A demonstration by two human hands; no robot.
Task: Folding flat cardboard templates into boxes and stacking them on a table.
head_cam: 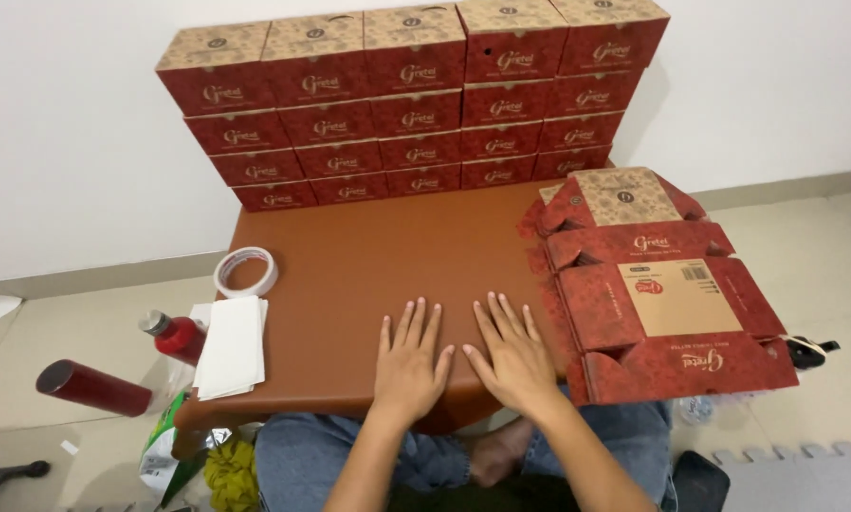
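just right of the right hand (513, 356), flat carton stack (667, 299) sits on the desk (349, 275) edge, long axis probably front-to-back; left hand (408, 365) farther off, both hands' fingers (501, 318) spread flat, holding nothing.

Both hands flat on worktop (349, 256) front edge, left hand (409, 365) beside right hand (512, 356). Flat carton stack (658, 284) right. Box wall (411, 104) behind. Tape roll (246, 271), paper stack (231, 346) left.
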